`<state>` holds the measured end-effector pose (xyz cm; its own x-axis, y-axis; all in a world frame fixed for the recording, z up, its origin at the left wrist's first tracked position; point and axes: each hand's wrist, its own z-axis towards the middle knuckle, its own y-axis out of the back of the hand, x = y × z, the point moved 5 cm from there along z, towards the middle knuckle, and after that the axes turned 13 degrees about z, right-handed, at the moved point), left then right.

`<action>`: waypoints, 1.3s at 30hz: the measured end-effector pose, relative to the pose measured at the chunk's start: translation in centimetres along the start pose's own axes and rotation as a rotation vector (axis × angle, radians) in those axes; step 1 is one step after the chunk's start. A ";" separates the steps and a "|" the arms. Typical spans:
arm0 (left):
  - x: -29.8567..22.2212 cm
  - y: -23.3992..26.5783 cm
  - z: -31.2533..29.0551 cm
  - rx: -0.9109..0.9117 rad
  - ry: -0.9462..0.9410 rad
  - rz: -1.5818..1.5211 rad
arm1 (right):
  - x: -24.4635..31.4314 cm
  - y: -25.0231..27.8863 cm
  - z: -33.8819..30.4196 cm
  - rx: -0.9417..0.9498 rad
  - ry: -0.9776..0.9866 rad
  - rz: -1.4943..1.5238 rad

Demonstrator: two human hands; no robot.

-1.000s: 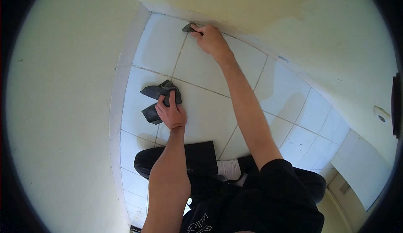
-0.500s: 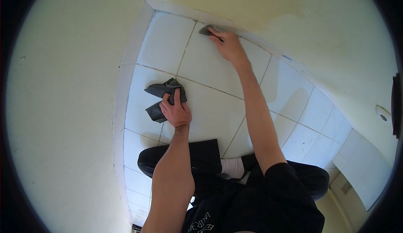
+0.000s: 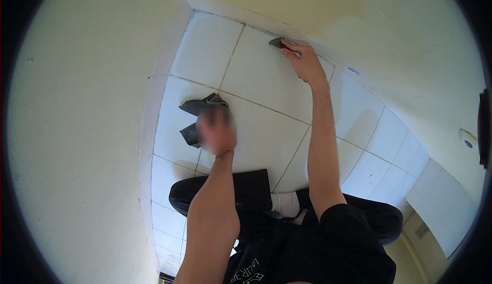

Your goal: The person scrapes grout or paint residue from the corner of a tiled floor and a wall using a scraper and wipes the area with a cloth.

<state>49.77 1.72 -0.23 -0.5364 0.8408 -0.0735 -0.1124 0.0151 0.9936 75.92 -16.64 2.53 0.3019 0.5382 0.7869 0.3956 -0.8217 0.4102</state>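
Along the foot of the far wall, my right hand grips a small, flat, dark grey piece with a pointed left end. This piece lies against the white floor tile, close to the skirting; its exact kind cannot be made out. Nearer and to the left, my left hand rests over a crumpled dark grey cloth-like sheet, with another dark flap sticking out beside it. A blur covers the left hand's fingers, so their grip cannot be told.
A pale wall rises on the left and another wall at the far side, meeting in a corner. Grout lines cross the floor. My folded legs in dark trousers and a white sock are near. At right, a round fitting sits on the wall.
My right hand has slid to the right along the far skirting with the dark grey piece, away from the corner. The left hand stays over the dark sheet.
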 end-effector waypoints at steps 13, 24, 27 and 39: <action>0.7 -0.4 -0.2 -0.001 0.007 0.002 | 2.3 -6.2 2.5 0.043 0.121 0.016; -0.4 -0.2 0.1 -0.018 -0.016 0.006 | 2.6 -4.1 2.2 0.009 0.199 -0.034; -0.4 -0.2 0.1 -0.005 -0.012 0.001 | 3.3 -5.1 2.5 0.111 0.040 -0.079; -0.8 -0.2 0.0 -0.023 -0.025 0.015 | 1.6 -3.4 2.9 0.049 0.190 -0.057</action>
<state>50.21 1.08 -0.40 -0.5174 0.8539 -0.0567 -0.1245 -0.0096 0.9922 77.56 -12.46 1.06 0.1109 0.5347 0.8377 0.4506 -0.7784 0.4371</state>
